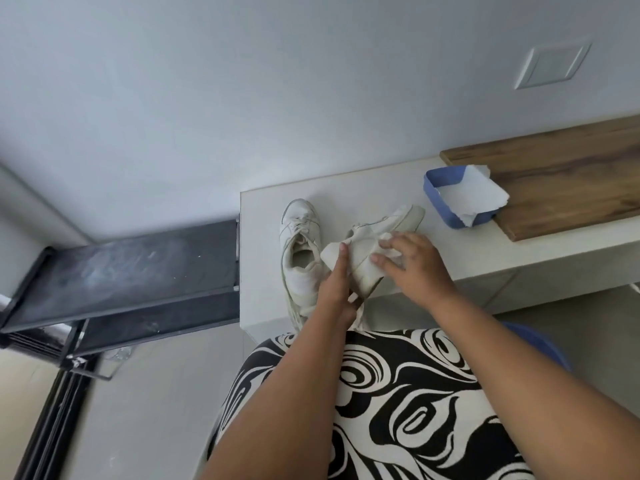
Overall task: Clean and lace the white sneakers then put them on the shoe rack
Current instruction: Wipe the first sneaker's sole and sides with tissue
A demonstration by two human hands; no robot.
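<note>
White desk carries both sneakers; my left hand grips the tilted sneaker at the heel, right hand presses a wipe flat-fingered; light, stiff-soled, probably slippery

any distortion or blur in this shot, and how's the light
Head view: wide-angle lens bends the white counter edge and black shoe rack; soft, even daylight, faint shadows under the tilted sneaker; slight softness on the right hand wiping.
</note>
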